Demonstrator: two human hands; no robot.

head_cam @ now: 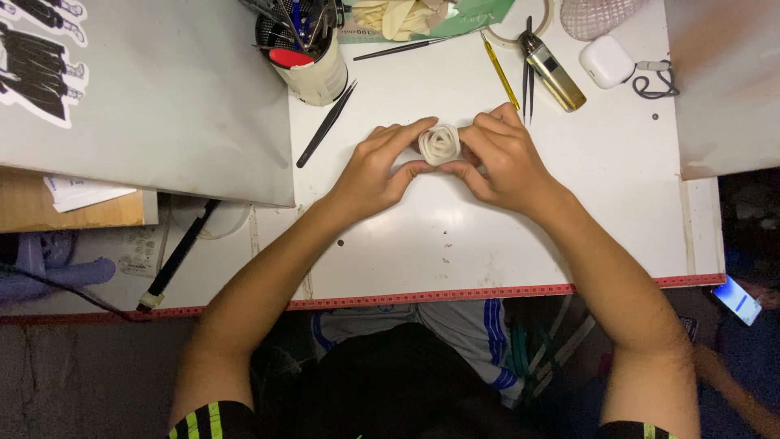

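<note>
over the middle of the white table (569, 187), both hands meet around a small cream-coloured rolled flower (439, 144), a spiral of soft strip that already reads as a rose. the left hand (375, 172) pinches it from its side, thumb low and forefinger curved over the top edge; the right hand (502, 159) pinches the other side, fingertips pressed to the outer layer. the flower sits just above the tabletop between the two grips, held rather than lying down as far as i can tell. judging by the tight coil at the centre and several wraps around it, the rolling looks well advanced; the outer layer seems to be what the fingers are shaping, and i cannot tell whether any loose tail is left. near the right hand lie black tweezers (527, 77), a yellow pencil (500, 71) and a gold-coloured lighter-like tool (554, 71); a cup of tools (313, 65) stands near the left.
</note>
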